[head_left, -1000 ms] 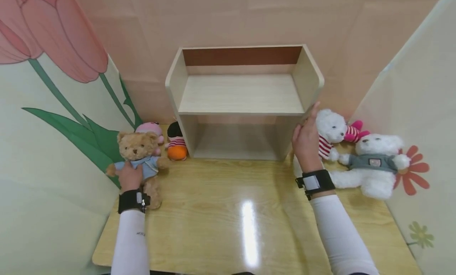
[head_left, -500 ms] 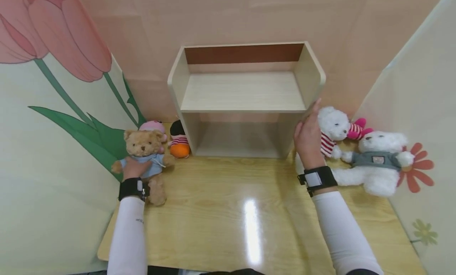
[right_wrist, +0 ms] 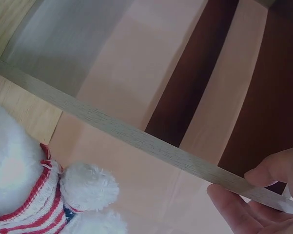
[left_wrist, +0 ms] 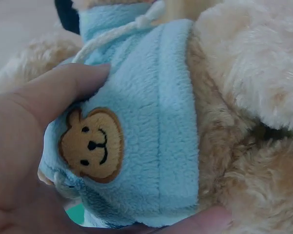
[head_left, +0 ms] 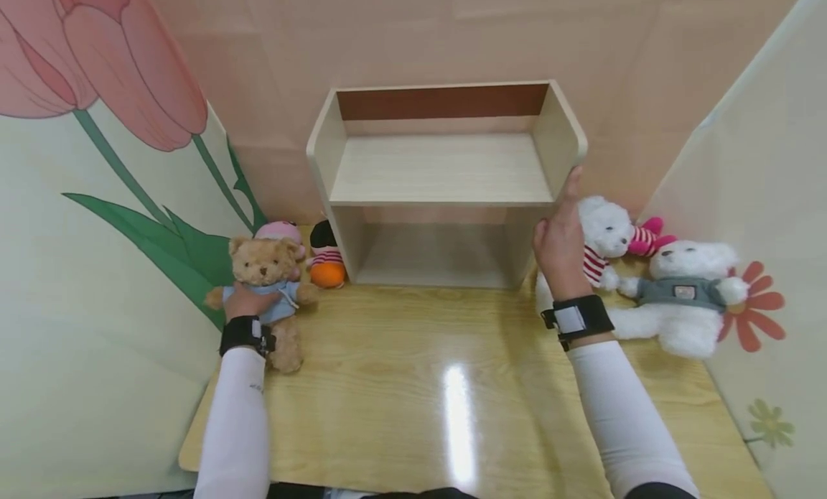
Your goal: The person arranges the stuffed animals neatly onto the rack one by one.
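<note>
My left hand (head_left: 245, 303) grips a brown teddy bear (head_left: 261, 260) in a light blue hoodie at the table's left side. In the left wrist view, the thumb lies across the hoodie (left_wrist: 151, 122), above its bear-face patch (left_wrist: 93, 145), and a finger reaches along its lower side. A cream two-tier shelf (head_left: 446, 169) stands at the back middle. My right hand (head_left: 561, 251) holds the front edge of its right side panel (right_wrist: 131, 134). The right wrist view shows the thumb on the panel's inner side and fingers on the outer side.
Right of the shelf sit a white bear in red stripes (head_left: 604, 230), a pink-eared striped toy (head_left: 646, 237) and a white bear in a grey-green top (head_left: 685, 294). A pink toy (head_left: 279, 231) and a black-haired doll (head_left: 326, 258) stand left of it. The wooden table (head_left: 388, 384) lies in front.
The teddy bear and my left hand have shifted slightly right toward the shelf. My right index fingertip reaches a little higher along the panel. The head view has also moved slightly.
</note>
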`<state>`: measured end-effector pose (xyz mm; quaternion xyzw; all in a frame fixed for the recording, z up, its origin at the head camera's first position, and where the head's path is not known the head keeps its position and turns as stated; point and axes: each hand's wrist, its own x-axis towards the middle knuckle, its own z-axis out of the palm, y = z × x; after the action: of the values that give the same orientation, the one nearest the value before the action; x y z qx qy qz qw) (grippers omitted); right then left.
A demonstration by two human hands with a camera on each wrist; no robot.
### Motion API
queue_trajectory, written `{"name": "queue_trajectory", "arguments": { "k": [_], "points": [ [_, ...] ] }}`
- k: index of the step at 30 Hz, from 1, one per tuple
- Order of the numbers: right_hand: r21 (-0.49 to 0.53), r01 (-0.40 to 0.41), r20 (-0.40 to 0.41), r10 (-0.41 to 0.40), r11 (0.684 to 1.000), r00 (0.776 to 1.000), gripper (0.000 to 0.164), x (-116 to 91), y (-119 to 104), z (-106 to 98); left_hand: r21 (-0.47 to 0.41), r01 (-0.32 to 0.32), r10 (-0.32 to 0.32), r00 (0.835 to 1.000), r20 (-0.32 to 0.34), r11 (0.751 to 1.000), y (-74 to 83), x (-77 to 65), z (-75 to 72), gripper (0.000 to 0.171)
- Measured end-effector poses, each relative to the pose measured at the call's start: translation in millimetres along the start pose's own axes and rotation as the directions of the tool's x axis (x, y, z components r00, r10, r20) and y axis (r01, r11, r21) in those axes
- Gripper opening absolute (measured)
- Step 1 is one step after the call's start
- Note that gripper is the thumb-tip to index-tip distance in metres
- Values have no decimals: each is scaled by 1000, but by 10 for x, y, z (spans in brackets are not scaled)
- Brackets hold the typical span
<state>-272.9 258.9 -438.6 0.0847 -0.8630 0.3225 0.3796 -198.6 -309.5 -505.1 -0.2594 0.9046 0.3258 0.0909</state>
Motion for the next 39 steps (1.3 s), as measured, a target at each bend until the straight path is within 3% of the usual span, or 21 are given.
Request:
{"name": "queue_trajectory", "arguments": {
  "k": [5, 12, 16, 19, 21, 22, 23, 27, 28, 31, 35, 37, 39],
  "points": [
    [1, -8, 1, 8, 1000, 1000, 103, 10, 2, -8, -72, -73, 70, 997, -35, 995, 19, -107, 4, 101],
    [4, 11, 8, -11, 1000, 1000, 104, 14, -22, -10, -153, -194, 182, 980, -86, 969, 28, -380, -22, 105],
    [-10, 1, 12, -1, 1000, 1000, 104, -15, -18, -34, -153, -332, 314, 941, -130, 931, 48, -558, 40, 102],
    [-12, 5, 9, -5, 1000, 1000, 104, -17, -14, -28, -190, -457, 429, 887, -171, 869, 134, -688, 134, 103],
    [-9, 15, 5, -15, 1000, 1000, 104, -5, -17, -19, -198, -508, 474, 859, -192, 839, 241, -773, 211, 106],
    [-8, 18, 3, -18, 1000, 1000, 104, 3, -19, -16, -193, -516, 482, 854, -197, 835, 309, -814, 248, 105],
    [-6, 21, 2, -21, 1000, 1000, 104, 10, -21, -14, -177, -517, 483, 852, -202, 838, 382, -858, 288, 105],
    [-16, 3, 6, -3, 1000, 1000, 102, 44, -30, -24, -95, -469, 445, 874, -195, 878, 726, -987, 493, 100],
    [-21, -5, 8, 5, 1000, 1000, 102, 48, -29, -28, -84, -472, 449, 871, -198, 878, 815, -1000, 562, 100],
    [-38, -31, 8, 31, 999, 999, 100, 45, -19, -43, -109, -527, 498, 840, -213, 843, 1069, -998, 791, 99],
    [-50, -51, 9, 51, 997, 999, 99, 6, -5, -47, -152, -622, 580, 776, -249, 768, 1345, -929, 1074, 97],
    [-51, -52, 12, 53, 997, 999, 99, -24, -6, -34, -162, -642, 594, 760, -264, 749, 1447, -877, 1173, 94],
    [-47, -48, 15, 49, 998, 999, 100, -52, -17, -11, -175, -646, 591, 756, -281, 743, 1525, -807, 1244, 91]
  ]
}}
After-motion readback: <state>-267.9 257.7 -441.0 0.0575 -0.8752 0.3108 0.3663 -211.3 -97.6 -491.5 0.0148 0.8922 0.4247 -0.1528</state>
